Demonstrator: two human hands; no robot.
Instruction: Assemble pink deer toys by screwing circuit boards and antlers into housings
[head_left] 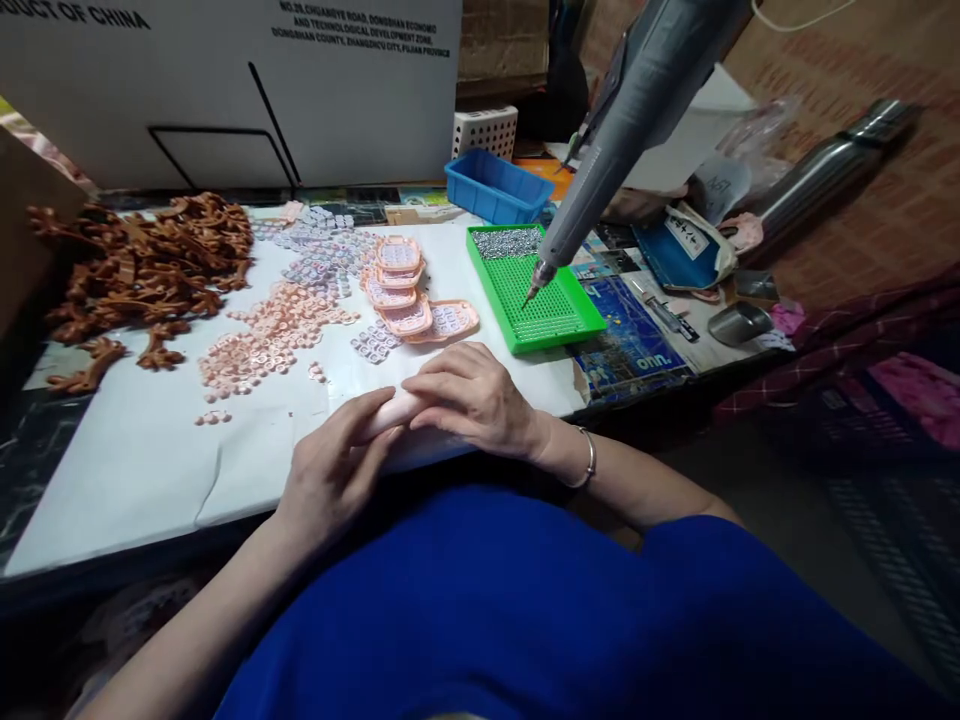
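A smooth pale pink rounded piece (393,412) sits between my two hands at the table's front edge; its kind is hard to tell because fingers cover much of it. My left hand (330,462) is closed around its left end. On the other end, the fingers and thumb of my right hand (480,402) are pressed together. Just beyond the hands lie several peach frames (405,320) with small lilac key pieces in them. Loose lilac key pieces (375,342) lie beside these, and a heap of small peach rings (255,345) spreads to the left.
A grey electric screwdriver (600,170) hangs over a green tray (517,343) of small screws. Behind stand a blue bin (499,190) and a large white carton (225,80). Brown plastic parts (150,260) are piled at left. A steel flask (832,165) lies at right.
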